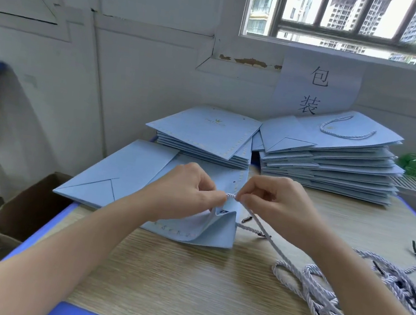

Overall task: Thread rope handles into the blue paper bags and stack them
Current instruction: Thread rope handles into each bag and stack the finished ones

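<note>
Head view, nearest first: a tangle of pale rope handles (337, 291) lies on the wooden table (187, 279) at the right. Above it, the left hand (184, 193) and right hand (272, 201) each pinch one rope (256, 221) between curled fingers (their tips nearly meet) over the open mouth of a flat blue paper bag (132, 174). Behind stand an unthreaded stack (204, 136) and a taller finished stack (331, 161), by the wall.

Pale blue paper bags (127, 174), twisted whitish-lavender ropes (317, 281), wood-grain table (187, 284), perhaps blue-edged.
</note>
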Demonstrator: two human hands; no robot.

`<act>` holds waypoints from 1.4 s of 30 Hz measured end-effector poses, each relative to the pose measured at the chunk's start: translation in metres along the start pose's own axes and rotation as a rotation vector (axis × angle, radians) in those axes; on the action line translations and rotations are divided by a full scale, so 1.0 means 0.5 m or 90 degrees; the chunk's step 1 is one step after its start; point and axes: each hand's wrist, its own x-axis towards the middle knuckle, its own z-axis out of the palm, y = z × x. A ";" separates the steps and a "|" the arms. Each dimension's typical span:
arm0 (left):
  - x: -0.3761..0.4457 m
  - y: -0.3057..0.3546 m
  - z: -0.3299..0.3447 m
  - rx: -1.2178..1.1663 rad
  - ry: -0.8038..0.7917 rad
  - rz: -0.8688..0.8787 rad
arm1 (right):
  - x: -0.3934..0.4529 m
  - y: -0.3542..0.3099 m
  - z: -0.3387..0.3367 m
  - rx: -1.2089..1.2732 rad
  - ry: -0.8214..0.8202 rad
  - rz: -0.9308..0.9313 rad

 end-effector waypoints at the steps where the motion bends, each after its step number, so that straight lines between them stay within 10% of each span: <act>1: 0.000 -0.002 0.000 -0.002 0.002 0.001 | 0.002 0.003 0.000 -0.009 0.018 0.016; 10: 0.000 -0.011 0.013 0.000 0.017 0.032 | -0.003 -0.008 0.010 0.074 -0.190 0.126; 22: 0.009 -0.016 0.013 0.058 -0.043 0.058 | 0.000 0.004 -0.054 -0.224 -0.101 0.117; 42: 0.025 -0.048 0.021 0.189 0.044 0.100 | 0.014 0.059 -0.046 -0.281 -0.057 0.169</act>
